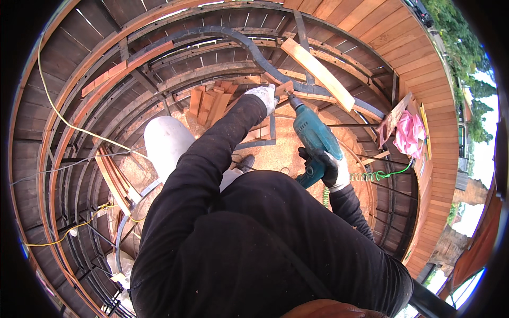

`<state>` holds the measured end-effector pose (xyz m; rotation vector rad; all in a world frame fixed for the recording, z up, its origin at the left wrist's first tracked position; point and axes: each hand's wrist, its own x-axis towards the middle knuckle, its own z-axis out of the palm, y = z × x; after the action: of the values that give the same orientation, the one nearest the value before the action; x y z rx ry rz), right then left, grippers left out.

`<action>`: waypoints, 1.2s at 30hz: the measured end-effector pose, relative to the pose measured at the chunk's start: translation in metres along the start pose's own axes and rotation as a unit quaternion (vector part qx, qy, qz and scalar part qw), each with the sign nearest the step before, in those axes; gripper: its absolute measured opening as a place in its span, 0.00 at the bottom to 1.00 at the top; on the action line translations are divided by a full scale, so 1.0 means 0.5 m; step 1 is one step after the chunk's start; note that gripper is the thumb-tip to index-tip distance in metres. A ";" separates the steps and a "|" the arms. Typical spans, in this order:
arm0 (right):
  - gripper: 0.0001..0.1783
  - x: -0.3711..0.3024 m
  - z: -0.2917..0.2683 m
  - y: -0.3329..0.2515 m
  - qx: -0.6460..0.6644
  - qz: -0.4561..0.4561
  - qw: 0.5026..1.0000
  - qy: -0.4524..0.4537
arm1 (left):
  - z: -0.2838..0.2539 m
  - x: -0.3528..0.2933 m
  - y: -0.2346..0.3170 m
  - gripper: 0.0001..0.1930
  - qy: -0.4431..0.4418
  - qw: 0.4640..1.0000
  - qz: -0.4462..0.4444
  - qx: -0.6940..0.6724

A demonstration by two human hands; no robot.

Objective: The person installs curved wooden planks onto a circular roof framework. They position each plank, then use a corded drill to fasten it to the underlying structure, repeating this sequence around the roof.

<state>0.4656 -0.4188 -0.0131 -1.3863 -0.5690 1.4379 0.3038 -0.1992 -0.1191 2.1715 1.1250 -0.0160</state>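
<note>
My right hand (333, 168), in a black and white work glove, is wrapped round the handle of a teal power drill (314, 127). The drill's chuck end points away from me, and its tip is at a small wooden block (284, 88). Pinching that block from the left is my left hand (263, 98), in a whitish glove. The block lies against a dark curved metal bar (265, 64). Whether the drill's tip enters the wood is too small to tell.
A pale plank (318, 74) leans across the curved frame. Short boards (211, 103) are piled beyond my left forearm. At the right are a handsaw (391, 121), a pink plastic bag (410, 135) and a green coiled hose (379, 175). A yellow cable (79, 129) crosses at the left.
</note>
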 end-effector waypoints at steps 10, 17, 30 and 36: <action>0.45 0.000 -0.021 0.022 -0.010 0.016 1.000 0.005 | 0.000 -0.001 0.002 0.27 0.009 1.000 -0.006 -0.007; 0.40 0.003 -0.019 0.023 -0.022 0.028 0.999 0.037 | -0.004 -0.004 0.003 0.26 -0.005 1.000 -0.008 -0.024; 0.40 -0.010 -0.032 -0.011 -0.052 -0.007 0.999 0.004 | 0.012 0.004 -0.006 0.24 0.002 1.000 0.003 0.010; 0.42 -0.025 -0.029 -0.025 -0.066 -0.021 0.998 -0.010 | 0.024 -0.011 -0.002 0.30 0.010 1.000 -0.005 -0.018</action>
<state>0.4810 -0.4295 0.0003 -1.4564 -0.7136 1.4014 0.3028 -0.2096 -0.1273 2.1385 1.1393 0.0203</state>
